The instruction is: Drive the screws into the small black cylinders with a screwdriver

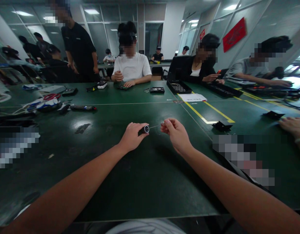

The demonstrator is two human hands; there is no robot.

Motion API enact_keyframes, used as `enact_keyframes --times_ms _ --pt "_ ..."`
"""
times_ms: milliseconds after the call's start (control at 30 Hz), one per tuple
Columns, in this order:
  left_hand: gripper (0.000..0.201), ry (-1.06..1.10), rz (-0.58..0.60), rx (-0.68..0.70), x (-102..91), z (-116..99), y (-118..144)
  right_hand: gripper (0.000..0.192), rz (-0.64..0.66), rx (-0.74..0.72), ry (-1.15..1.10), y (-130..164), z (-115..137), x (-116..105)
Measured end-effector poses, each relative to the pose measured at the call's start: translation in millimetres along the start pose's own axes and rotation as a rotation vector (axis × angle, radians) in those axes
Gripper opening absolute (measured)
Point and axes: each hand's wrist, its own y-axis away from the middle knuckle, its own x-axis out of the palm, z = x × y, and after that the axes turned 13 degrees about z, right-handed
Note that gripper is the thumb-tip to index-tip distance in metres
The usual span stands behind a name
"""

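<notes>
My left hand (132, 138) is wrapped round a short black cylinder (146, 129), whose round end shows a pale ring toward me. A thin metal rod or wire (154, 126) runs from beside the cylinder toward my right hand (175, 135). I cannot tell whether the rod is fixed to the cylinder. My right thumb and fingers pinch a small shiny piece (162, 123), too small to name, at the rod's far end. Both hands are above the green table (140, 182).
Black angular pieces (221, 126) lie right of my hands. Black trays (179, 87) and a white paper (192, 97) are farther back, near yellow tape. A pen-shaped tool (83, 108) and cables (51, 97) lie left. A co-worker's hand (293, 128) rests at right; others sit across.
</notes>
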Motion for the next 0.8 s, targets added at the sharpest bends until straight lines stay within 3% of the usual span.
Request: enact_keyframes --times_ms 233,400,633,800 --pt "0.036 -0.003 -0.029 -0.013 0.3 1.5 -1.0 0.021 0.158 -0.039 0.257 10.0 19.8 0.5" --pt "0.036 0.002 -0.033 -0.028 1.0 3.7 -1.1 0.043 0.067 0.018 0.417 12.9 19.9 4.4" --pt "0.037 0.019 -0.065 -0.022 2.3 8.8 -1.8 0.036 0.107 0.017 0.404 12.4 11.8 3.4" --pt "0.035 0.014 -0.044 -0.034 -0.2 4.3 -0.9 0.044 0.113 0.055 0.518 12.4 15.3 2.7"
